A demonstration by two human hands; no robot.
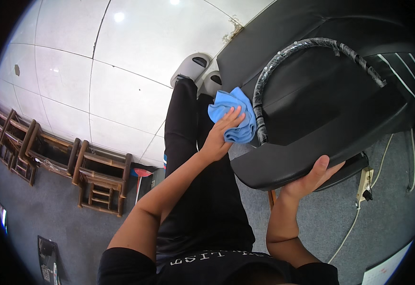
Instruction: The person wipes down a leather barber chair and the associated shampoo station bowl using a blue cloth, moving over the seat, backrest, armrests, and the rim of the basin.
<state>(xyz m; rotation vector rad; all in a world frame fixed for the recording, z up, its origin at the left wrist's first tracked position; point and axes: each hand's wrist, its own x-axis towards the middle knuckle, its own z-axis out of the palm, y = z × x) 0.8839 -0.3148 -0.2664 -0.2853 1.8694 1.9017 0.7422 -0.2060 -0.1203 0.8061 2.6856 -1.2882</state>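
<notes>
A crumpled light blue cloth (234, 112) is under my left hand (225, 131), its fingers spread over it and its thumb at the lower edge. The cloth touches the lower end of a curved bar wrapped in clear and black film (264, 78). That bar arches over the black leather-like padded furniture (300, 107). My right hand (312, 178) grips the rounded near edge of the padding (271, 169), thumb on top; its other fingers are partly hidden behind the edge.
Several bamboo chairs (102, 160) line the left side, with a red dustpan (142, 172) beside them. A power strip (365, 181) with white cables hangs near the grey wall at the right. White floor tiles (129, 46) stretch out beyond grey slippers (192, 67).
</notes>
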